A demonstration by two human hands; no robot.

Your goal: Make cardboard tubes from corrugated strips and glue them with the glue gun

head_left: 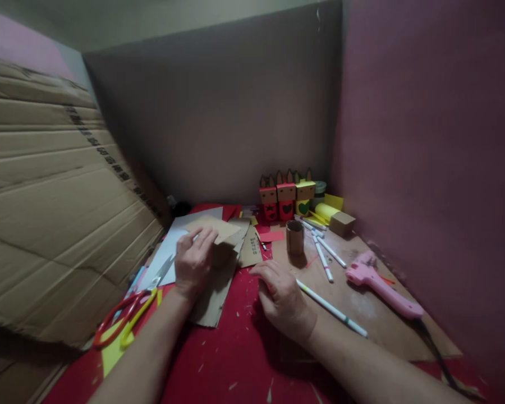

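Note:
My left hand (pixel 194 259) is at a flat piece of cardboard (pixel 224 229), with its fingers over the near edge and the thumb hidden. That piece lies tilted above other cardboard scraps (pixel 212 297) and white paper (pixel 164 253). Scissors (pixel 130 314) with red and yellow handles rest left of my left wrist. My right hand (pixel 283 297) hovers low over the red table cover (pixel 231 359), holding nothing, its fingers loosely bent and apart. A white marker (pixel 332 308) lies just right of it. Beyond stands a short brown cardboard tube (pixel 295 238).
Animal-like tube figures (pixel 285 196) in red and yellow stand at the back. Several markers (pixel 322 258), a yellow roll (pixel 327 212) with a brown box-shaped end (pixel 342 223), and a pink corded glue gun (pixel 382 286) lie right. A large cardboard sheet (pixel 50 213) leans left.

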